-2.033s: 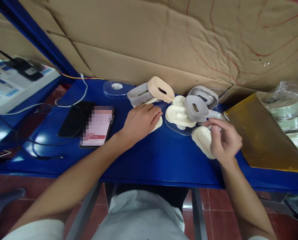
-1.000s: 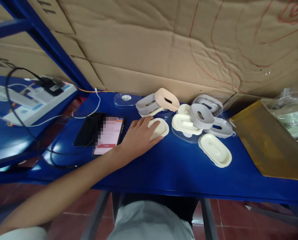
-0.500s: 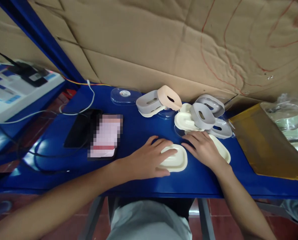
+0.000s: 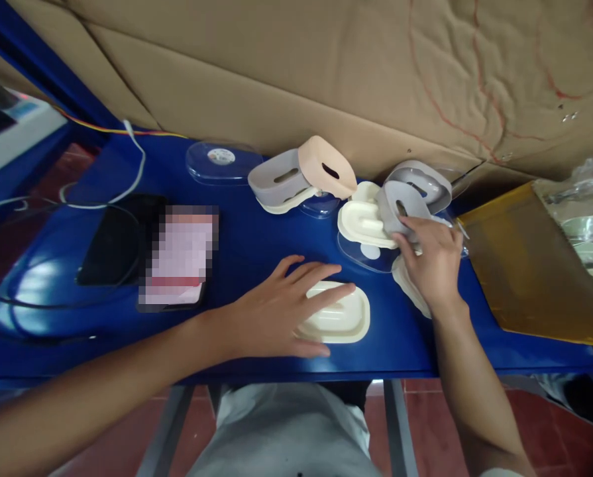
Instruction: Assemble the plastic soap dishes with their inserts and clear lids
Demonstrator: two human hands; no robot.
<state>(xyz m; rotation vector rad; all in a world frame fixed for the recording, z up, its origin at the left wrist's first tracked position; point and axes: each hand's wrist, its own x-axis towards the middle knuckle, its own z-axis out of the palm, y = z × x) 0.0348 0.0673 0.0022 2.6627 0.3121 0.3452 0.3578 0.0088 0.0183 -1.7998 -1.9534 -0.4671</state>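
Observation:
My left hand [image 4: 281, 308] lies with fingers spread over a cream oval plastic tray [image 4: 348, 319] near the table's front edge. Its fingertips reach across the tray's left part and hide some of it. At the right, my right hand [image 4: 432, 258] has its thumb and fingers closed on the near side of a grey slotted oval shell [image 4: 398, 202]. Just left of that shell sits another cream tray [image 4: 360, 224], above a clear plastic lid [image 4: 356, 255]. Under my right hand a further cream piece [image 4: 410, 288] is partly covered.
A peach slotted shell [image 4: 321, 162] leans on a grey shell [image 4: 276, 175] at the back. Behind on the left lies a clear lid [image 4: 216, 165]. A phone [image 4: 181, 255] and cables occupy the left. To the right stands a brown-taped carton [image 4: 519, 265] holding wrapped pieces. Cardboard [image 4: 276, 73] walls the back.
My right hand has moved up and right from beside the cream pieces onto the grey shell and closed on it. My left hand stays spread over the tray. The camera view has shifted.

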